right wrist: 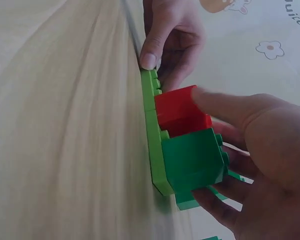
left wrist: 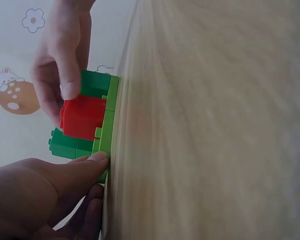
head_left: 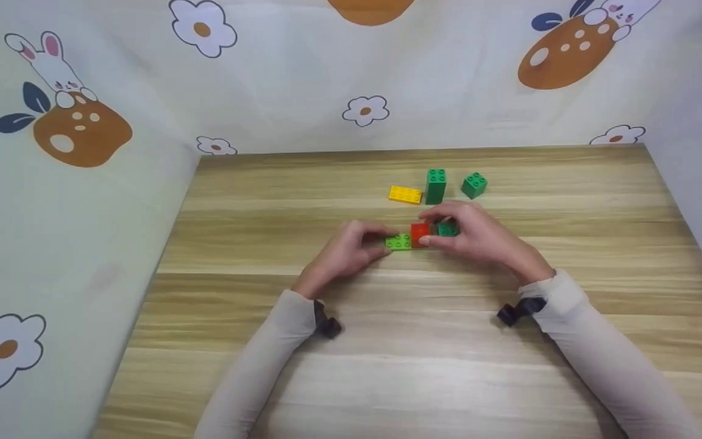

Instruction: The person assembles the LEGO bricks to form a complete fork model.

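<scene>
Two light green plates [head_left: 397,243] lie end to end on the table, as both wrist views show. A red brick [head_left: 420,234] sits over their seam. On the right end stands a green brick [right wrist: 192,159], partly covered in the head view. My left hand [head_left: 351,251] pinches the left plate's end between thumb and fingers. With thumb and fingertips, my right hand [head_left: 479,235] grips the red brick from its front and back sides. Some lower right fingers curl near the green brick; whether they touch it I cannot tell.
Behind the hands a yellow plate [head_left: 405,194] lies flat beside a tall green stack [head_left: 436,186]. A small green brick [head_left: 475,185] rests to its right. Patterned cloth walls [head_left: 290,91] border the wooden table [head_left: 400,366] at the back and sides.
</scene>
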### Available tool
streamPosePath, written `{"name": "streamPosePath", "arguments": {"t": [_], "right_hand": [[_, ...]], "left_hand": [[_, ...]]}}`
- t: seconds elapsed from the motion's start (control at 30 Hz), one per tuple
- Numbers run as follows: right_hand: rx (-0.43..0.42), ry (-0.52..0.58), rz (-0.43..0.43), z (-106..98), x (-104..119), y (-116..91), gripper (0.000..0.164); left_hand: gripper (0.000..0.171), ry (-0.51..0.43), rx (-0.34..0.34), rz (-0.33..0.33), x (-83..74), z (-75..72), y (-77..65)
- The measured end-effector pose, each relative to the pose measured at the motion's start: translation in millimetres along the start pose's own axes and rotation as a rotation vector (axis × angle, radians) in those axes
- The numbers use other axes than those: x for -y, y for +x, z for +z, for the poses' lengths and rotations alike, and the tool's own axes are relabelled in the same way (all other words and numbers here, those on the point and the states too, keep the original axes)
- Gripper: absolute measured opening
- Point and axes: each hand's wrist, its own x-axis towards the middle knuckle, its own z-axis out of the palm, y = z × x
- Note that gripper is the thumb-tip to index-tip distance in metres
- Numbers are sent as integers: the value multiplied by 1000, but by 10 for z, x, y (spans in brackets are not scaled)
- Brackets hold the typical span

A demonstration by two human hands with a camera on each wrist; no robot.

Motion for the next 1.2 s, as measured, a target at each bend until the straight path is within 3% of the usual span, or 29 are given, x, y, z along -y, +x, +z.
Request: {"name": "streamPosePath", "arguments": {"t": [0.23,0.47,0.67,0.87,1.2], "right_hand": [[-111,91,69,-129,-92,6,40],[-301,129,126,-244,-211,24,25],[-429,149,146,-327,-318,32,24],[-472,145,164,-367,-452,31,33],[-458,115,135,-380,-638,43,43]], "left_hand": [[35,-14,-10,25,0,-3,-13],[35,-28,-26,62,20,12,-24],[35,-17,-30,66,26,14,-21],[36,-15,-29,63,20,10,-16],[36,-7,-31,58,13,6,-14]]}}
